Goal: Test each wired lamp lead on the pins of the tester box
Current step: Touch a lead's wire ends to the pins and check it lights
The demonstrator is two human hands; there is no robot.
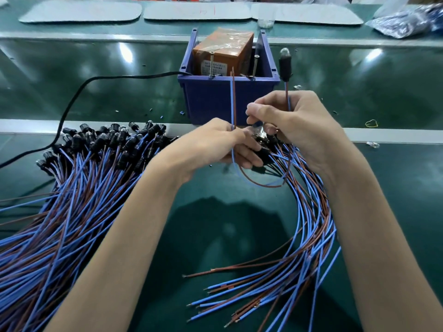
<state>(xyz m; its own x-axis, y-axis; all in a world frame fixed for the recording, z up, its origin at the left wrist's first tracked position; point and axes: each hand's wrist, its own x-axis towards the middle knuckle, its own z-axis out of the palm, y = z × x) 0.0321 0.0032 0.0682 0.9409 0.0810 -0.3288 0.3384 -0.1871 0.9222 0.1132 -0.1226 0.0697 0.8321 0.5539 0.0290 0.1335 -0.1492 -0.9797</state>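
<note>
The tester is an orange box (223,51) in a blue bin (211,97), with two upright screw pins (212,64) at its front. My left hand (215,142) pinches the blue and brown wire ends (232,97) of one lead, pointing up between the pins without touching either. My right hand (294,121) grips the same lead's wires just below its black lamp holder (285,65), which stands upright to the right of the bin, bulb unlit. Under both hands I also hold a bundle of leads (311,200) that curves down to the right.
A big heap of blue and brown leads with black lamp holders (79,178) covers the green bench at left. A black power cable (72,104) runs from the bin to the left. Grey mats (81,10) lie beyond, a plastic bag (407,22) at far right.
</note>
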